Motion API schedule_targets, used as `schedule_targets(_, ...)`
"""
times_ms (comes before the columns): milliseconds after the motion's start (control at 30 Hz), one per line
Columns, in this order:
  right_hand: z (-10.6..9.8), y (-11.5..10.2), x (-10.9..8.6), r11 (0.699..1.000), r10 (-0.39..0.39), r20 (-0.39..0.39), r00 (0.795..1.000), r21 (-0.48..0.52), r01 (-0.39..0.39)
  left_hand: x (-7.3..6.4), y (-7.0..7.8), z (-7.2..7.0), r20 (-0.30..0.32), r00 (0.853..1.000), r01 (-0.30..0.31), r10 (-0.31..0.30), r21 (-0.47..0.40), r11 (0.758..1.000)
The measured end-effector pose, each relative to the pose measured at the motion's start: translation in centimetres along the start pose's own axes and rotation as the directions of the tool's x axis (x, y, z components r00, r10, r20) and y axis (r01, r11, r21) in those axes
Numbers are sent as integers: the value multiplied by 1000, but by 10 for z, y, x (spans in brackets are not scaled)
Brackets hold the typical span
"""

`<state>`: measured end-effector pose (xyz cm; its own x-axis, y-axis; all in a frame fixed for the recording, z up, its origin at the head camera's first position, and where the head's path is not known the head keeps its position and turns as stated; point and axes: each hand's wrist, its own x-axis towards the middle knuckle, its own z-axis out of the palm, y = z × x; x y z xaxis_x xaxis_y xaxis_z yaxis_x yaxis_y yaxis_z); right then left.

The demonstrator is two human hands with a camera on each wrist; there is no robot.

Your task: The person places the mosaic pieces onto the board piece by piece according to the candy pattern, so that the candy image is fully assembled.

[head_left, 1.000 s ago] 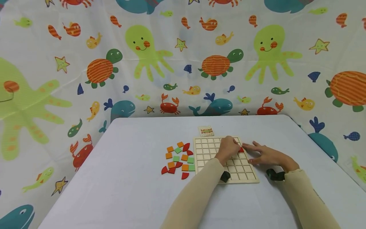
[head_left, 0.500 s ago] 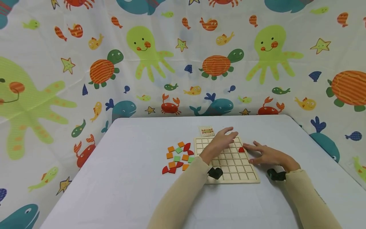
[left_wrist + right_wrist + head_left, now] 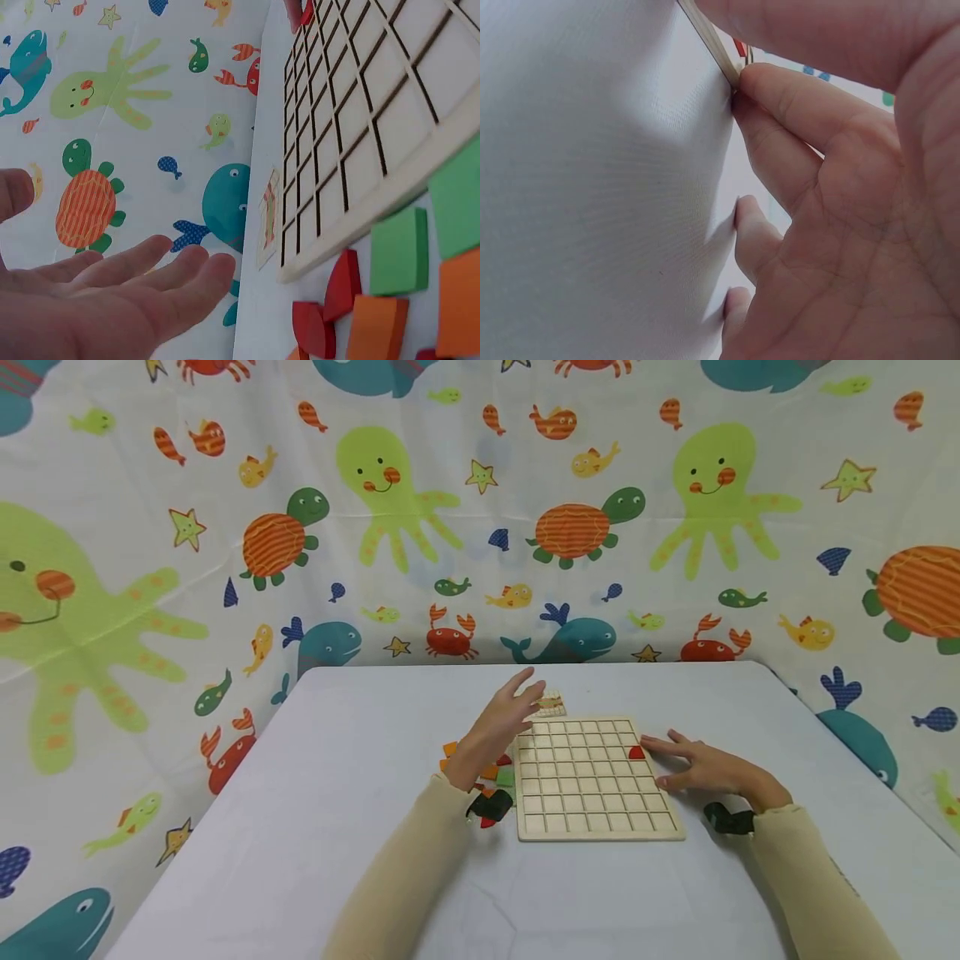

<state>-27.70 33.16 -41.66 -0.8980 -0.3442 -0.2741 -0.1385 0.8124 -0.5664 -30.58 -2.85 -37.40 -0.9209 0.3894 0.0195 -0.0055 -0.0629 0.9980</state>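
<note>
Now, head view: left hand (image 3: 495, 722) hangs spread near the loose pieces (image 3: 506, 776). Right hand (image 3: 708, 767) lies relaxed, fingertips touching the gridded board (image 3: 585, 785) at its right edge. Red piece (image 3: 637, 752) sits in the rightmost column. Right sleeve (image 3: 817, 881) bears dark marks, too small to read.

Left wrist: fingers straight; printed card (image 3: 268, 217) stands beyond the board.

Right wrist: fingertips meet the board's rim.

White table (image 3: 315, 760) against a printed fabric backdrop (image 3: 480, 547).
Backdrop lightly creased, bearing octopuses (image 3: 375, 468), turtles (image 3: 573, 532), crabs (image 3: 450, 642) and whales (image 3: 573, 639). Table rounded at far corners; lighting even, shadows soft.
</note>
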Motion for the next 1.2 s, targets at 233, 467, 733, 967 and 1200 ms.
schedule_targets(233, 0, 1, -2, 1000, 18, 9, 1000, 9, -18, -15, -6, -41, -170, 985, 23, -15, 50, 998)
schedule_targets(467, -2, 2, -2, 999, 34, 4, 999, 5, -34, -23, -2, -67, -246, 969, 18, 12, 121, 992)
schedule_targets(733, -2, -3, -1, 1000, 19, 7, 1000, 8, -19, -31, -4, -93, -257, 963, 164, -80, 324, 932)
schedule_targets(967, -2, -3, 1, 1000, 12, 10, 1000, 10, -12, -35, -13, -115, -269, 948, 287, -169, 494, 821)
schedule_targets(1200, -2, -3, 0, 999, 36, 18, 999, 20, -36, -38, -21, -126, -259, 935, 355, -244, 636, 686)
